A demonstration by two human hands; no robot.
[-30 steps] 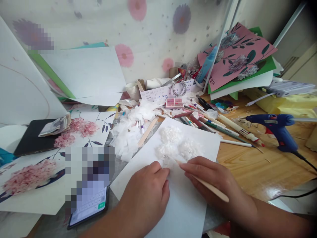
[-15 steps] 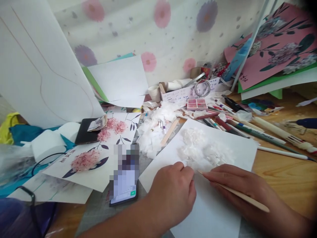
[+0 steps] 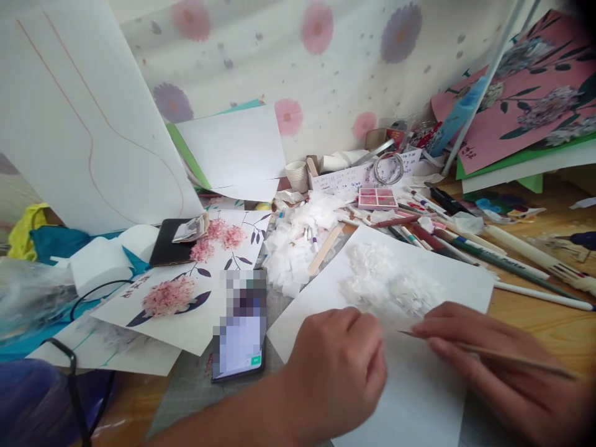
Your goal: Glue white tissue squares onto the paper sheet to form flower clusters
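A white paper sheet (image 3: pixel 419 385) lies at an angle before me, bearing fluffy white paper flowers (image 3: pixel 391 282) in three clumps. My left hand (image 3: pixel 338 366) is closed over the sheet just below the flowers; its fingertips face away, so whatever they pinch is hidden. To its right, my right hand (image 3: pixel 484 354) grips a thin wooden craft stick (image 3: pixel 503 355), turned edge-on, with the tip pointing left toward my left hand. A gap shows between that tip and my left hand. A heap of white paper scraps (image 3: pixel 293 248) lies beyond the sheet's left edge, with another wooden stick (image 3: pixel 326 249) on it.
A phone (image 3: pixel 239 335) lies left of my left hand on a grey mat (image 3: pixel 186 397). Pink flower pictures (image 3: pixel 186 329) and a black wallet (image 3: pixel 167 239) are farther left. Pens and brushes (image 3: pixel 488 248) crowd the right, behind them a pink palette (image 3: pixel 377 198) and paper cups (image 3: pixel 297 177).
My right hand has drawn away to the right with the craft stick, which has turned from its flat face to its edge. My left hand has shifted slightly right. The view has shifted a little.
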